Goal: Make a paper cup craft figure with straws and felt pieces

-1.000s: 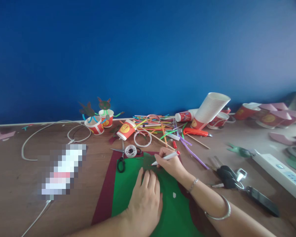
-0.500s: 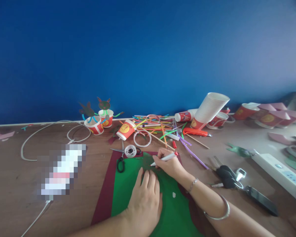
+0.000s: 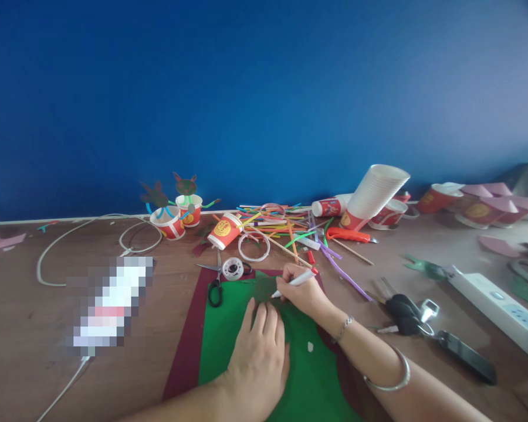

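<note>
Two hands (image 3: 260, 347), one marker (image 3: 303, 278), perhaps three keys (image 3: 402, 308)

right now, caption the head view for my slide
Left hand flat on green paper, right hand holding a white marker, scissors nearby.

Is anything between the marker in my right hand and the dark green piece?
Nothing visible: the tip of the marker is right at the dark green piece. Your left hand lies close by, on the near side, not between them.
</note>
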A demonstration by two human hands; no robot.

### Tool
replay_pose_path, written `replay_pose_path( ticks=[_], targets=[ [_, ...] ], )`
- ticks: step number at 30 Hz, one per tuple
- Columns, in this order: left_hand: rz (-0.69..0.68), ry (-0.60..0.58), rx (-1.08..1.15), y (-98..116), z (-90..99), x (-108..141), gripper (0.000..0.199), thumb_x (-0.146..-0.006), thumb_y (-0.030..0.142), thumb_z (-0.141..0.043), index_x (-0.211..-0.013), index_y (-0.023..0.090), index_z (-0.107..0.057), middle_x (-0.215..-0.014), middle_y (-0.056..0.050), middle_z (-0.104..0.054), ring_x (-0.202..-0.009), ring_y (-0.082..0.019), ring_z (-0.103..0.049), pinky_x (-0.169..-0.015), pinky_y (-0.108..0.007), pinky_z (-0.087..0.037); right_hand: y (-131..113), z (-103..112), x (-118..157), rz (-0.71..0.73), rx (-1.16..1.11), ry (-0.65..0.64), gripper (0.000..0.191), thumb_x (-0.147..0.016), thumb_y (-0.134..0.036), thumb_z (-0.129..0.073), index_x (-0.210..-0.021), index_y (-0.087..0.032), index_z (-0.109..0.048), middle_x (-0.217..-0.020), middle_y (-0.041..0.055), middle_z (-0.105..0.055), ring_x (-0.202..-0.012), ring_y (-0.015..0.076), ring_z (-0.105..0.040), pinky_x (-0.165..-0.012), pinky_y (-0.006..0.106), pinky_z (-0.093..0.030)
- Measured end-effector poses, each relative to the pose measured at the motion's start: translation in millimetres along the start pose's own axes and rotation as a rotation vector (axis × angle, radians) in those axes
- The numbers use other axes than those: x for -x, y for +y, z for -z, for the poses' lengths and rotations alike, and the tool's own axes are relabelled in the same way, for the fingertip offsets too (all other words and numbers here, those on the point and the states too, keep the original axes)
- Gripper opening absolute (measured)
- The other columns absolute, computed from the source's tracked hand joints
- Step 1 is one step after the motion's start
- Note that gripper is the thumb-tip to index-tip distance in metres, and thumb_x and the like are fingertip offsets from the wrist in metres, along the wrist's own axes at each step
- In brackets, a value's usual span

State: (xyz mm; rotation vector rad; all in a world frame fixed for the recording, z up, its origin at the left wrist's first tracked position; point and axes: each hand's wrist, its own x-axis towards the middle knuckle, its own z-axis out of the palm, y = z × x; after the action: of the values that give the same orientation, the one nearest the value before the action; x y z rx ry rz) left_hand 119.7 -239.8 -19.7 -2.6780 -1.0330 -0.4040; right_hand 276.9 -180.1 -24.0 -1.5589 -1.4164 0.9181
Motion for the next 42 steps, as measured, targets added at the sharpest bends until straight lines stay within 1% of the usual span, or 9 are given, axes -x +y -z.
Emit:
replay_pose_path(
  ticks=[6,13,22,26,33,38,42],
  targets=[
    [0.003,-0.005,0.000,-0.3,0.8,0.4,0.042,-0.089,0.032,-0.042,-0.114,0.004,-0.061,-0.114,-0.016,-0.063,-0.110,-0.028,-0.051,-0.105,-0.046,-0.029,-5.0,0.2,-0.3,-0.017,0.006,0.019,0.025,-0.072,-0.019,-0.054,-0.054,-0.022,-0.038,-0.041,-0.0057,-0.052,-0.038,0.0117,-0.056,-0.036,0.018,-0.035],
    [0.007,-0.025,0.015,0.5,0.5,1.5,0.043,-0.090,0.032,-0.041,-0.115,0.003,-0.060,-0.115,-0.017,-0.062,-0.111,-0.029,-0.051,-0.105,-0.047,-0.029,-3.6,0.0,-0.4,0.018,0.046,0.055,0.026,-0.075,-0.022,-0.055,-0.054,-0.022,-0.039,-0.043,-0.0046,-0.056,-0.040,0.0113,-0.056,-0.038,0.018,-0.039],
    [0.011,-0.012,0.012,-0.1,-1.2,1.4,0.042,-0.089,0.032,-0.042,-0.115,0.004,-0.060,-0.115,-0.016,-0.063,-0.111,-0.029,-0.052,-0.105,-0.047,-0.030,-2.8,0.9,-0.8,-0.002,-0.025,0.050,0.026,-0.075,-0.023,-0.056,-0.055,-0.023,-0.039,-0.043,-0.0044,-0.057,-0.042,0.0126,-0.059,-0.038,0.019,-0.039],
    [0.006,-0.020,0.017,0.6,-0.3,0.6,0.042,-0.089,0.032,-0.043,-0.115,0.003,-0.060,-0.114,-0.017,-0.063,-0.111,-0.029,-0.051,-0.105,-0.047,-0.030,-4.1,0.6,-1.1,0.012,-0.004,0.040,0.026,-0.075,-0.023,-0.057,-0.055,-0.023,-0.040,-0.043,-0.0045,-0.057,-0.042,0.0127,-0.059,-0.038,0.019,-0.040],
    [0.006,-0.027,0.008,0.2,0.6,0.2,0.043,-0.090,0.032,-0.041,-0.116,0.003,-0.060,-0.115,-0.016,-0.063,-0.111,-0.029,-0.051,-0.105,-0.047,-0.031,-6.1,0.8,0.4,-0.012,0.011,0.016,0.025,-0.076,-0.027,-0.057,-0.057,-0.022,-0.043,-0.046,-0.0035,-0.060,-0.042,0.0122,-0.058,-0.040,0.019,-0.042],
    [0.011,-0.044,0.005,0.0,0.1,1.1,0.043,-0.091,0.032,-0.039,-0.117,0.005,-0.060,-0.116,-0.016,-0.062,-0.112,-0.028,-0.050,-0.105,-0.047,-0.031,-6.2,1.0,0.6,0.002,0.021,0.025,0.026,-0.076,-0.027,-0.057,-0.056,-0.022,-0.042,-0.047,-0.0028,-0.061,-0.044,0.0124,-0.058,-0.040,0.020,-0.042],
    [0.006,-0.048,0.008,-0.2,1.0,0.6,0.043,-0.091,0.031,-0.039,-0.117,0.004,-0.059,-0.116,-0.016,-0.062,-0.112,-0.028,-0.050,-0.106,-0.047,-0.030,-5.4,1.0,-0.2,-0.005,0.005,0.028,0.025,-0.076,-0.026,-0.057,-0.056,-0.022,-0.042,-0.046,-0.0035,-0.060,-0.041,0.0121,-0.057,-0.038,0.020,-0.041]
  ],
)
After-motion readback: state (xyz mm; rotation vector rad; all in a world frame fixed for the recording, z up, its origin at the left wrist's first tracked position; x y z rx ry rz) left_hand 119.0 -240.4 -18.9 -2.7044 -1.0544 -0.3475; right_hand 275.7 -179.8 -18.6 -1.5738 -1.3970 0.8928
